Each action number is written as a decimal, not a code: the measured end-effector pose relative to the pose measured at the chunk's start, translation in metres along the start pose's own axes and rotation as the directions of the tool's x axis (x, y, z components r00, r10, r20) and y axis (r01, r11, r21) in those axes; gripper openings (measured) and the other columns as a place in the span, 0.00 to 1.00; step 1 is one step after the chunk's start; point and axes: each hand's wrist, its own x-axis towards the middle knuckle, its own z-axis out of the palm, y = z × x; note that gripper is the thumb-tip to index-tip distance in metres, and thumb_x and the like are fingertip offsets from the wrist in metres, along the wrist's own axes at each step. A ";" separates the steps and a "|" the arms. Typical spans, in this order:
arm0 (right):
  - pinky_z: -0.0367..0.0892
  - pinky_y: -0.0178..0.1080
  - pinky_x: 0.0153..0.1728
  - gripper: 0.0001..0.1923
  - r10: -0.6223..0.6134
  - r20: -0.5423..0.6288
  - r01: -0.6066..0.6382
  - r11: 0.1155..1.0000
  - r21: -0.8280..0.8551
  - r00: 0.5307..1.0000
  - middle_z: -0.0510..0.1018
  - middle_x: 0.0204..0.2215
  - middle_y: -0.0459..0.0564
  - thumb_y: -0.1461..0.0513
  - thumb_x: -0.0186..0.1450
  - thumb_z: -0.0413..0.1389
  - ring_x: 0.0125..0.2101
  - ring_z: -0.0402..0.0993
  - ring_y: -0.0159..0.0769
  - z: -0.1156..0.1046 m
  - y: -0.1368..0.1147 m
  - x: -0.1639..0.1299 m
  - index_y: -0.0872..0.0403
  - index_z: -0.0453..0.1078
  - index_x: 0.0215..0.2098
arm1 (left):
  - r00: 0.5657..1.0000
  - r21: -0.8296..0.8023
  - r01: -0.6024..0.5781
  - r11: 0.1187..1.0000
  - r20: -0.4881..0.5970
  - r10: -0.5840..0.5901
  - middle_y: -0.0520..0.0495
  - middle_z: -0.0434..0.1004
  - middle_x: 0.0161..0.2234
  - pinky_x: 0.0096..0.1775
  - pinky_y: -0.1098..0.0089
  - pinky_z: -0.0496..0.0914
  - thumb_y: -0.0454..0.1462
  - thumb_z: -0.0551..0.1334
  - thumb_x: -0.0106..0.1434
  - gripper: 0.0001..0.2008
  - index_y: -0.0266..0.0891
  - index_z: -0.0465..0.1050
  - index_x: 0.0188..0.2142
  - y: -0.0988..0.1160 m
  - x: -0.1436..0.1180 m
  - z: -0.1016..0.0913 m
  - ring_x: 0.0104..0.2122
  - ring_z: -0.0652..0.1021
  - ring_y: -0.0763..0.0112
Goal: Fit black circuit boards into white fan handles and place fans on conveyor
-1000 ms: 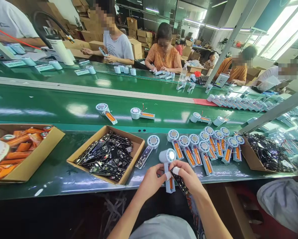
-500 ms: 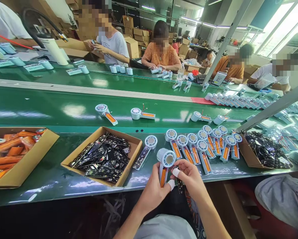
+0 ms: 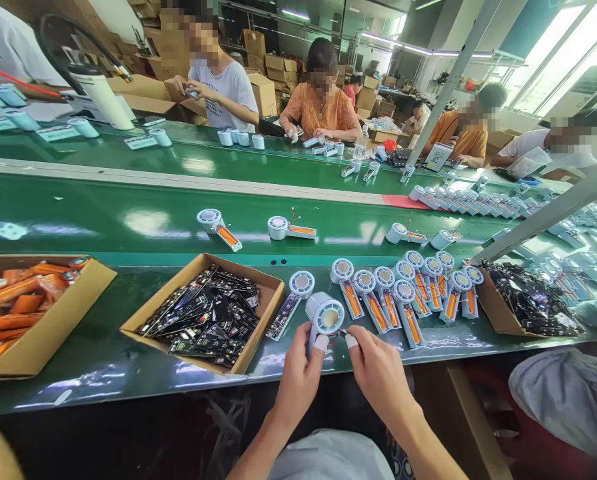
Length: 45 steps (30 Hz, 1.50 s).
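My left hand (image 3: 298, 377) is closed round the handle of a pale blue handheld fan body (image 3: 325, 313), its round slotted head tilted up towards me. White tape covers that thumb's tip. Just right of the head, my right hand (image 3: 381, 367) pinches at thin dark and red wires (image 3: 337, 335) by the handle. The inside of the handle is mostly hidden by my fingers. Left of the held one lies another fan body (image 3: 301, 285) with a black circuit board (image 3: 284, 317) along its handle. Several fan bodies with orange battery cells (image 3: 411, 327) lie to the right.
A cardboard box of circuit boards (image 3: 128, 328) stands on the left, beyond it a box of orange cells (image 3: 73, 317). Another board box (image 3: 496, 313) is at right. Fan bodies lie on the green conveyor belt (image 3: 168, 230). A slanted metal post (image 3: 543, 217) crosses the right; several people work opposite.
The fan body has shifted slightly left and its handle has turned from view. My right fingers have moved to the wires; the circuit board hanging by them before is no longer visible.
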 end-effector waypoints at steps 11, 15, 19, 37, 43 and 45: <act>0.57 0.32 0.24 0.17 -0.293 0.460 -0.033 0.814 0.580 0.838 0.72 0.18 0.43 0.54 0.71 0.51 0.19 0.65 0.29 -0.011 -0.011 0.008 0.53 0.70 0.27 | 0.974 -0.287 0.200 0.937 0.167 -0.157 0.52 0.73 0.29 0.29 0.73 0.66 0.41 0.58 0.59 0.06 0.41 0.68 0.33 0.030 0.003 -0.006 0.28 0.72 0.72; 0.49 0.31 0.17 0.28 -0.144 0.495 -0.350 0.541 0.764 0.857 0.60 0.12 0.38 0.41 0.68 0.51 0.14 0.52 0.25 0.011 -0.014 -0.001 0.53 0.63 0.22 | 0.970 -0.341 0.243 0.908 0.111 -0.217 0.52 0.74 0.30 0.25 0.75 0.63 0.43 0.59 0.59 0.10 0.40 0.70 0.36 0.029 -0.001 -0.001 0.25 0.70 0.73; 0.49 0.31 0.19 0.29 -0.155 0.427 -0.304 0.495 0.814 0.891 0.59 0.15 0.38 0.40 0.68 0.50 0.16 0.50 0.25 0.017 -0.016 -0.008 0.53 0.60 0.22 | 0.955 -0.439 0.295 0.849 0.154 -0.252 0.52 0.74 0.30 0.26 0.74 0.64 0.44 0.58 0.59 0.12 0.39 0.71 0.37 0.022 -0.002 0.004 0.25 0.69 0.74; 0.51 0.32 0.19 0.30 0.099 0.305 -0.316 0.456 0.832 0.947 0.56 0.12 0.38 0.40 0.70 0.46 0.15 0.49 0.25 0.023 -0.014 -0.010 0.51 0.56 0.19 | 0.994 -0.159 0.073 0.985 0.086 -0.060 0.43 0.79 0.45 0.48 0.64 0.72 0.46 0.55 0.67 0.14 0.42 0.70 0.47 0.017 -0.010 0.007 0.48 0.77 0.59; 0.68 0.35 0.32 0.16 0.146 0.084 -0.161 0.675 0.720 0.986 0.78 0.31 0.47 0.52 0.70 0.54 0.30 0.73 0.35 0.028 -0.014 -0.029 0.53 0.67 0.49 | 0.989 -0.083 0.131 0.988 -0.052 -0.136 0.44 0.79 0.38 0.48 0.64 0.72 0.43 0.53 0.66 0.11 0.43 0.71 0.40 0.009 -0.006 0.012 0.49 0.76 0.58; 0.72 0.39 0.43 0.16 0.164 -0.023 -0.108 0.740 0.664 0.986 0.81 0.42 0.52 0.55 0.71 0.54 0.42 0.77 0.40 0.033 -0.010 -0.034 0.51 0.67 0.55 | 0.985 -0.164 0.165 0.973 -0.014 -0.170 0.44 0.79 0.41 0.50 0.63 0.71 0.44 0.54 0.66 0.12 0.43 0.72 0.43 0.010 -0.004 0.011 0.51 0.76 0.58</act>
